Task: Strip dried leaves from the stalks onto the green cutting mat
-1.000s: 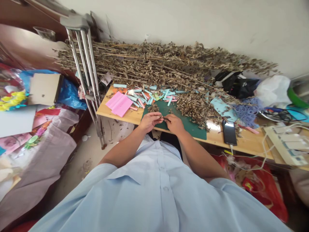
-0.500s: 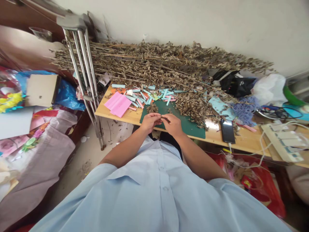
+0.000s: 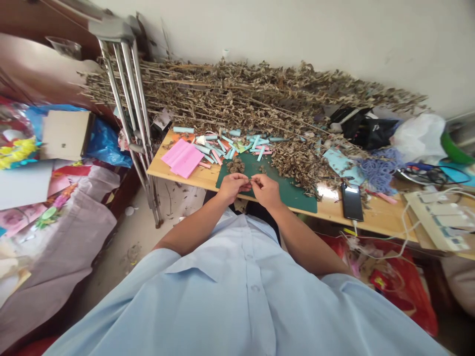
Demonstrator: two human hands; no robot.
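Bringing their fingertips close together at the near edge of a green mat [image 3: 302, 201] on the worktop [image 3: 376, 220], the left hand [image 3: 230, 187] and the right hand [image 3: 266, 190] have fingers curled inward; whether either grip pinches anything is too small to tell. A clump of dried leaves [image 3: 235, 165] sits on the mat just beyond the left hand. A larger leaf heap [image 3: 297, 163] covers part of its right side. Dried stalks [image 3: 237, 91] stretch behind, past pink paper [image 3: 182, 158] and blue rolls [image 3: 256, 142].
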